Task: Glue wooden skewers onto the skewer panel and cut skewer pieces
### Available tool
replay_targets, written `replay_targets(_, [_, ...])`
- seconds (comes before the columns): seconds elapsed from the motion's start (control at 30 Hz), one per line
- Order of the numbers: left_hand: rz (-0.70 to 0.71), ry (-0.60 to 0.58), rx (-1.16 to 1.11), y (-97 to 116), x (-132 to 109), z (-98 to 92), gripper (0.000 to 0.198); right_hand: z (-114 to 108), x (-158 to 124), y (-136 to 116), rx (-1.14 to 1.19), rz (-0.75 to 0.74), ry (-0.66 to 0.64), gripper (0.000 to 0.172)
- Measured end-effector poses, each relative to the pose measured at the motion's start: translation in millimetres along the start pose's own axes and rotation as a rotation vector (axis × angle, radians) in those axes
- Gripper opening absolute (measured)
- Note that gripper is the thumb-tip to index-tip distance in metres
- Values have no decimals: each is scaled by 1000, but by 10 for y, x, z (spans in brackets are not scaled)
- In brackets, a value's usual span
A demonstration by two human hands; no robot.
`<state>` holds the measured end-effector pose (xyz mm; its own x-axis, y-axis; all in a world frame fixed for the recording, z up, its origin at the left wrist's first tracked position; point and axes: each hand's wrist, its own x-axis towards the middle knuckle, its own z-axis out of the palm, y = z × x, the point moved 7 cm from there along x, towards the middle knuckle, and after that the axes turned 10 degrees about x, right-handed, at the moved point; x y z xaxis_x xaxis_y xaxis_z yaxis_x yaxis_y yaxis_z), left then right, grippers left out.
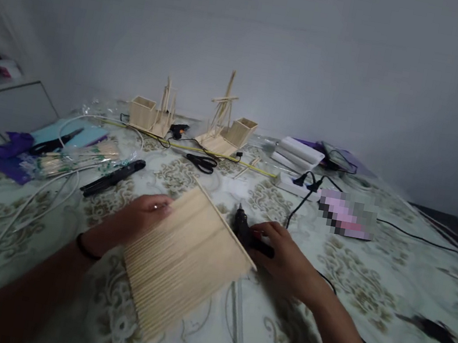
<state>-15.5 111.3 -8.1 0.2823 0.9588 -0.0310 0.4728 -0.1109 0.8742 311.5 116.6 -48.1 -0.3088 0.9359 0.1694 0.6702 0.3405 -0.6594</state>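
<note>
A square panel of thin wooden sticks is tilted above the table in front of me. My left hand pinches its upper left edge. One stick runs along the panel's far edge and pokes out a little at both ends. Beside that edge, my right hand is closed round the handle of a black hot glue gun, its nozzle directed away from me. The fingers of this hand are partly hidden. A clear glue stick lies on the tablecloth near the panel's lower right side.
Two stick models stand at the back wall, near another glue gun. Black scissors, a dark cutter-like tool and bagged sticks lie leftward. Rightward are a power strip, pink phone-shaped item and cords.
</note>
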Motion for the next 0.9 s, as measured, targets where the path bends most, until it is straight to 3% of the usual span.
replay_targets(0.13, [45, -79, 37, 40, -23, 108, 30, -18, 3, -39, 6, -61, -7, 34])
replay_targets(0.43, [132, -55, -7, 44, 42, -23, 31, -153, 90, -276, -67, -133, 216, 23])
replay_targets(0.63, [144, -248, -134, 82, -7, 88, 30, -213, 143, -577, -33, -210, 198, 21])
replay_targets(0.77, [140, -403, -278, 116, -84, 209, 33, -40, 443, -798, 13, -282, 100, 19])
replay_targets(0.9, [101, -383, -428, 80, -114, 159, 28, 427, 931, -1039, 72, -360, -14, 19])
